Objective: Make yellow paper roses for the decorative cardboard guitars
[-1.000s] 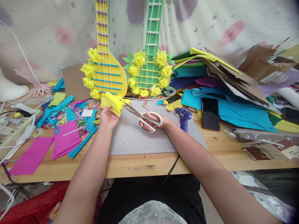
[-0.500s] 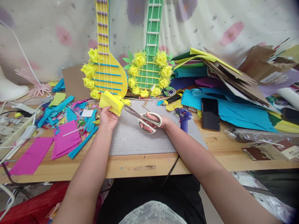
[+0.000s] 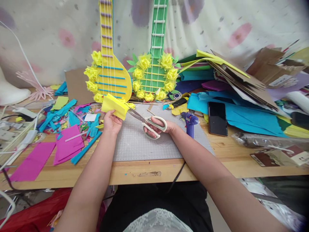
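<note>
My left hand (image 3: 113, 123) pinches a folded piece of yellow crepe paper (image 3: 115, 106) above the left part of the grey cutting mat (image 3: 135, 146). In my right hand (image 3: 160, 126) is a pair of scissors (image 3: 145, 123) with pale handles, its blades parted and pointing left. The blade tips are at the right edge of the yellow paper; whether they touch it I cannot tell. Behind my hands stand a yellow paper guitar (image 3: 117, 69) and a green one (image 3: 156, 69), both trimmed with yellow paper flowers.
A blue glue gun (image 3: 190, 124) stands by the mat's right side, near a black phone (image 3: 217, 118). Pink paper pieces (image 3: 69, 141) and blue scraps lie at left. Cardboard sheets (image 3: 243, 80) and blue paper (image 3: 253, 117) are heaped at right.
The yellow paper in my left hand has shifted very slightly left. The scissors remain in nearly the same place, with their handles a touch wider apart.
</note>
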`<action>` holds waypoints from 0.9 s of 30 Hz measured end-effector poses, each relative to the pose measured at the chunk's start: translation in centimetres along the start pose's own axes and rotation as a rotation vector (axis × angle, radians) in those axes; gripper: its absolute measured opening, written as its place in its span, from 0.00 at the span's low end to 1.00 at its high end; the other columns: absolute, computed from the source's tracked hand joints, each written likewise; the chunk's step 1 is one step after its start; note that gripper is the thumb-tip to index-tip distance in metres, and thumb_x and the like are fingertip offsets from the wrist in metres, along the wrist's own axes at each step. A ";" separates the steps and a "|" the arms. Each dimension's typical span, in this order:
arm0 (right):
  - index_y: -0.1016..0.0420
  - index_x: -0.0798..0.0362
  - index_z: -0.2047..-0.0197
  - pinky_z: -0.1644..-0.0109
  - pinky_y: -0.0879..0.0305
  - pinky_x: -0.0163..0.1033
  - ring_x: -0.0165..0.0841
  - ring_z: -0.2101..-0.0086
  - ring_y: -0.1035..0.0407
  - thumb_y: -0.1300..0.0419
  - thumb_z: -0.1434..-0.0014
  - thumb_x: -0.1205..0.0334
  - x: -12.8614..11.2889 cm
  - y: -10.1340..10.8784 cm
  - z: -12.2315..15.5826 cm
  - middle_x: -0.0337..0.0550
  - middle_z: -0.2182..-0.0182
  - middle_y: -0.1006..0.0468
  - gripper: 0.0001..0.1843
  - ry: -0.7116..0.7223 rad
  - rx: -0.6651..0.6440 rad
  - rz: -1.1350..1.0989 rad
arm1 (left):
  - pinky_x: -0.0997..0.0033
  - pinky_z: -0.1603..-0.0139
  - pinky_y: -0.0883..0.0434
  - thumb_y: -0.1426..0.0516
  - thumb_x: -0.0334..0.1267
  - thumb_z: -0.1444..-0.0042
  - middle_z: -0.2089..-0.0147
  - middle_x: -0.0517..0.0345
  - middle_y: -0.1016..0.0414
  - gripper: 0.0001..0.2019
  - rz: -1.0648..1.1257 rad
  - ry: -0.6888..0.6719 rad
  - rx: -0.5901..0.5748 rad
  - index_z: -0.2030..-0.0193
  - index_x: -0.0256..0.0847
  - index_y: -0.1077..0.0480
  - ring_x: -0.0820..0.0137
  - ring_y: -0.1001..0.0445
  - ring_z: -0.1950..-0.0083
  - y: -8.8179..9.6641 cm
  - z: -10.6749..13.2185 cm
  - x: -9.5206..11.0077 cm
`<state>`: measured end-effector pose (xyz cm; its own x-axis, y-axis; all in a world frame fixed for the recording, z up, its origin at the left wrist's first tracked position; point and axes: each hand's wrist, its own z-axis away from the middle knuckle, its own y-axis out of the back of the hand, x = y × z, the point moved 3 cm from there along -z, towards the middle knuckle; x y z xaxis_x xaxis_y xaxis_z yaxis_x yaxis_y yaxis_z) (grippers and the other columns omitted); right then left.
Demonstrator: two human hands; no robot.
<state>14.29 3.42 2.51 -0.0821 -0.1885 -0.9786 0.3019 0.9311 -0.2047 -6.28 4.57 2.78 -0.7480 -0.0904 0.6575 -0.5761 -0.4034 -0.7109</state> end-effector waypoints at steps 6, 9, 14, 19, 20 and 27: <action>0.35 0.61 0.64 0.85 0.54 0.28 0.25 0.82 0.41 0.60 0.49 0.30 0.2 0.2 -0.1 0.40 0.81 0.34 0.38 0.009 0.016 -0.014 | 0.78 0.68 0.29 0.51 0.26 0.52 0.68 0.57 0.23 0.13 0.003 0.023 0.000 0.60 0.37 0.31 0.75 0.25 0.68 -0.2 0.2 -0.1; 0.35 0.60 0.64 0.85 0.53 0.28 0.25 0.81 0.40 0.60 0.50 0.29 0.3 0.1 -0.2 0.40 0.80 0.34 0.39 0.019 0.000 -0.060 | 0.78 0.69 0.29 0.50 0.26 0.51 0.70 0.57 0.23 0.12 0.008 0.042 0.004 0.61 0.37 0.31 0.75 0.25 0.68 -0.2 0.2 -0.3; 0.36 0.60 0.63 0.85 0.54 0.28 0.26 0.81 0.40 0.65 0.48 0.29 0.9 -0.1 -0.8 0.42 0.79 0.33 0.40 0.034 -0.033 -0.106 | 0.78 0.72 0.29 0.51 0.27 0.51 0.71 0.58 0.24 0.12 -0.013 0.060 -0.032 0.62 0.36 0.31 0.74 0.25 0.69 -0.4 0.3 -0.9; 0.36 0.60 0.63 0.85 0.53 0.28 0.26 0.79 0.39 0.69 0.48 0.30 1.1 0.2 -1.2 0.44 0.77 0.31 0.41 0.083 -0.029 -0.148 | 0.78 0.72 0.29 0.50 0.28 0.51 0.71 0.58 0.24 0.10 -0.063 0.098 -0.075 0.64 0.36 0.30 0.73 0.25 0.70 -0.6 0.3 -1.7; 0.36 0.60 0.63 0.84 0.53 0.28 0.26 0.79 0.39 0.69 0.48 0.29 1.2 0.2 -1.3 0.45 0.77 0.31 0.41 0.083 -0.023 -0.151 | 0.77 0.71 0.29 0.50 0.28 0.51 0.71 0.58 0.24 0.10 -0.070 0.101 -0.078 0.64 0.36 0.30 0.73 0.25 0.70 -0.6 0.3 -1.8; 0.36 0.59 0.62 0.84 0.52 0.28 0.26 0.78 0.39 0.67 0.50 0.28 0.9 -0.4 -1.5 0.45 0.75 0.31 0.41 0.066 -0.009 -0.120 | 0.78 0.69 0.30 0.50 0.27 0.50 0.69 0.58 0.23 0.13 -0.142 0.063 -0.078 0.60 0.38 0.30 0.74 0.26 0.70 -0.8 0.4 -2.3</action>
<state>12.68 3.34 1.74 -0.1797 -0.2777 -0.9437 0.2774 0.9061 -0.3194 -3.98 4.77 1.91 -0.6747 0.0204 0.7378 -0.6996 -0.3362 -0.6304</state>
